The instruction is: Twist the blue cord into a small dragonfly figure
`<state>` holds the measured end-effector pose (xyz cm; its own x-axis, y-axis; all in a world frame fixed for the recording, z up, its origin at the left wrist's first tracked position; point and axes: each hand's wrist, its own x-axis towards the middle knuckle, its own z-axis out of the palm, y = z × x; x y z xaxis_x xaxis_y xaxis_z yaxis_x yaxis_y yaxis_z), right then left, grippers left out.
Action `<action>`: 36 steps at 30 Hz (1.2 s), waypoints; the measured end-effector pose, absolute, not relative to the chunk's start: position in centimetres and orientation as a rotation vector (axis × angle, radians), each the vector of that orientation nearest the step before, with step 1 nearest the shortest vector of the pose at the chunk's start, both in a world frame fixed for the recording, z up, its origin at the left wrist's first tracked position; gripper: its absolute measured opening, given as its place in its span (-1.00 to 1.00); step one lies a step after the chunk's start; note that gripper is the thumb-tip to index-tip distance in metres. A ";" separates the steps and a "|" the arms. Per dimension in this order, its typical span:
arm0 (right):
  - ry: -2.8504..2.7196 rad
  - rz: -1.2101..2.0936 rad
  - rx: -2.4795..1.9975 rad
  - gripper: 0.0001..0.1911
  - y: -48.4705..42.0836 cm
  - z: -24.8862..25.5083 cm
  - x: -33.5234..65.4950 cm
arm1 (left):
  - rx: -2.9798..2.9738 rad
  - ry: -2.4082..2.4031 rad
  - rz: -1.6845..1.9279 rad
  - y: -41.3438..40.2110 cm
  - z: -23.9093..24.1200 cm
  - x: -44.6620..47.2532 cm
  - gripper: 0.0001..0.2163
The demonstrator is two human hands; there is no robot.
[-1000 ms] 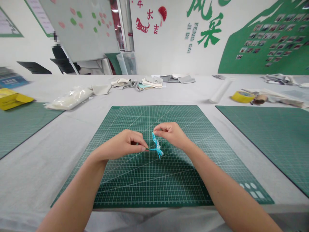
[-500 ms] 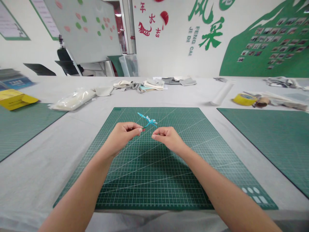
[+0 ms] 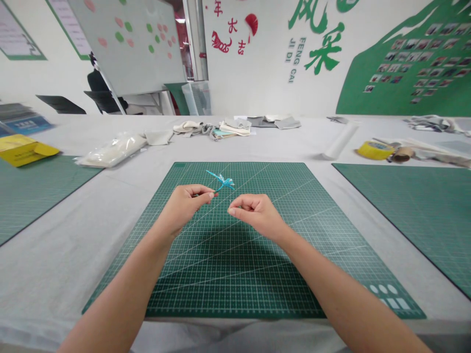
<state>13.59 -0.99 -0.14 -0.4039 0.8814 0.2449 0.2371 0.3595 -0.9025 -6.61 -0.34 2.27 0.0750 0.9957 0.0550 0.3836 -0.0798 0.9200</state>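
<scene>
Left fingers [image 3: 205, 197] pinch blue ornament [image 3: 227, 183] | right fingers [image 3: 238, 213]: tips together, no longer touching it

A small bright-blue tuft of thin, cord-like strands with whitish parts [image 3: 227, 182] is pinched at its slender stem by the left hand [image 3: 189, 202], mid-scene; one narrow tip points far left, the bunched end spreads right.

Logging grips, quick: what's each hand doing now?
Left hand: closed, holding the blue ornament.
Right hand: closed in a pinch; can't tell whether it holds anything.
</scene>
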 end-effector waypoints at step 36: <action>-2.089 0.395 -0.958 -0.82 -1.6 0.8 14.0 | 2.121 1.306 0.564 -1.0 1.3 -5.6 -0.82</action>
